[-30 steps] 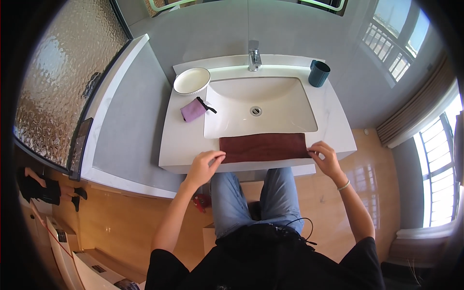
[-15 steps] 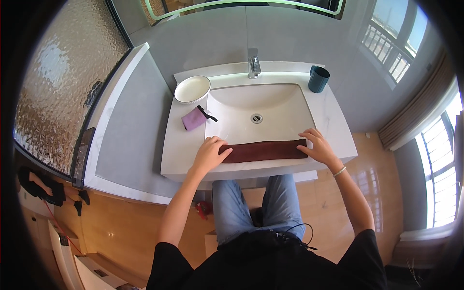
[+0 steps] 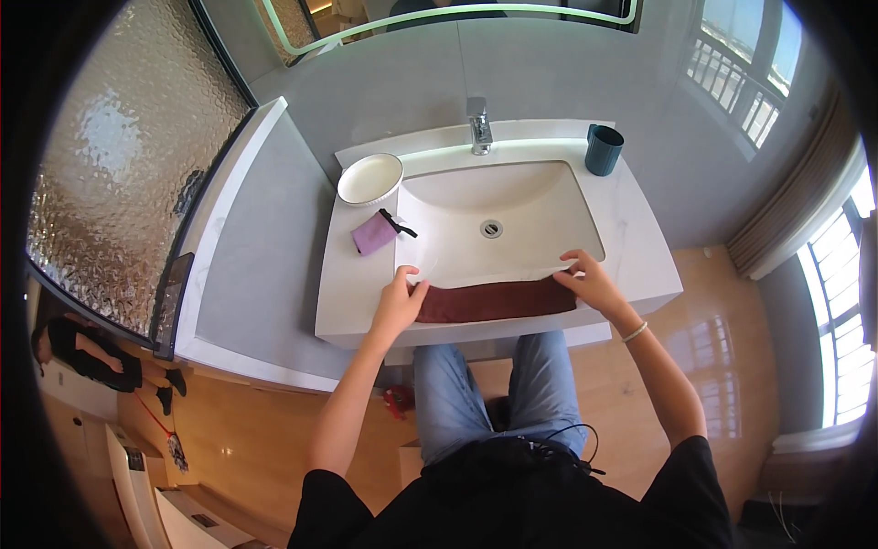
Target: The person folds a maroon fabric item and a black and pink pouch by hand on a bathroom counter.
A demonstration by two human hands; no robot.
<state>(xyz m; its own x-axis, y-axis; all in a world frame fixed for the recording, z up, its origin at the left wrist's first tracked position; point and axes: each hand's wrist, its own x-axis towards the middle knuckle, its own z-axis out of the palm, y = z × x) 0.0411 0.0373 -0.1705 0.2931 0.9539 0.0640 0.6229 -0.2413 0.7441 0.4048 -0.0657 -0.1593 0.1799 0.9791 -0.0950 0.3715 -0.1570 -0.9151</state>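
A dark maroon folded cloth stretches in a long strip along the front edge of the white counter, in front of the sink basin. My left hand pinches its left end between thumb and fingers. At the right end, the thumb and fingers of my right hand grip the upper corner. The cloth's top edge sags slightly between the two hands. Left of the basin lies a small purple pouch with a black strap, apart from my left hand.
A white bowl stands at the back left of the counter, a dark teal mug at the back right. The chrome faucet rises behind the basin. At far left, another person is near a mop.
The cloth's ends have been lifted a little and its middle now sags; both hands have tightened on its corners. The view has shifted slightly, and the other person and mop show more.
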